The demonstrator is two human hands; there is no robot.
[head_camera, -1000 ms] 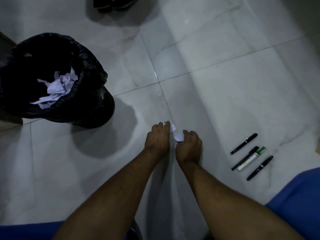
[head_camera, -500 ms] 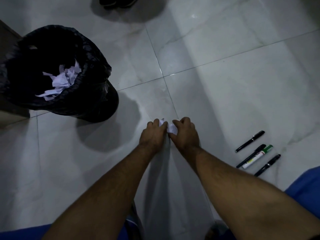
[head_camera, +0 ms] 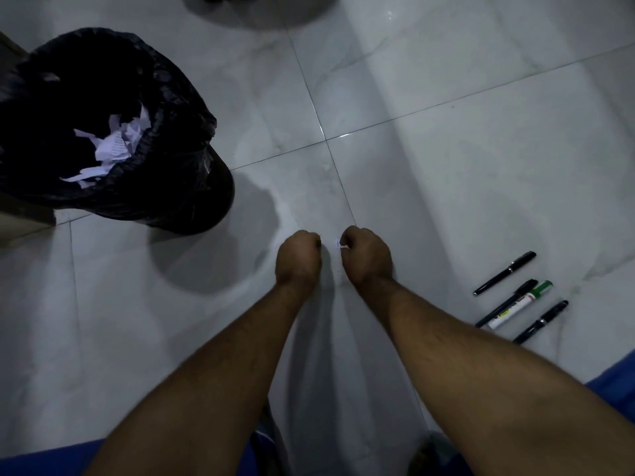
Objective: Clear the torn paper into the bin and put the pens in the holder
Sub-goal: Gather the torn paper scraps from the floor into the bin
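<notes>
Both hands hang low over the pale grey marble-look floor tiles, side by side with a narrow gap between them, just on the near side of the spot where the dark grout lines cross. The right hand is clenched, its fingers curled round a small scrap of white torn paper, of which only a sliver shows at the inner side of the fist. The left hand is curled into a fist too; whether it grasps any paper I cannot tell, since nothing white shows in it.

The black bin lined with a crinkled black plastic bag stands on the floor toward the far left, well apart from the hands, with a heap of white torn paper pieces lying inside against its right wall. Bare tile lies between the hands and the bin.

To the right of the hands, near the right edge of the view, four pens lie on the floor in a slanted row: a black capped pen farthest, then a slim dark pen touching a white marker with a green cap, then another black pen nearest. Blue cloth shows at the lower right corner, just beside the last pen.
</notes>
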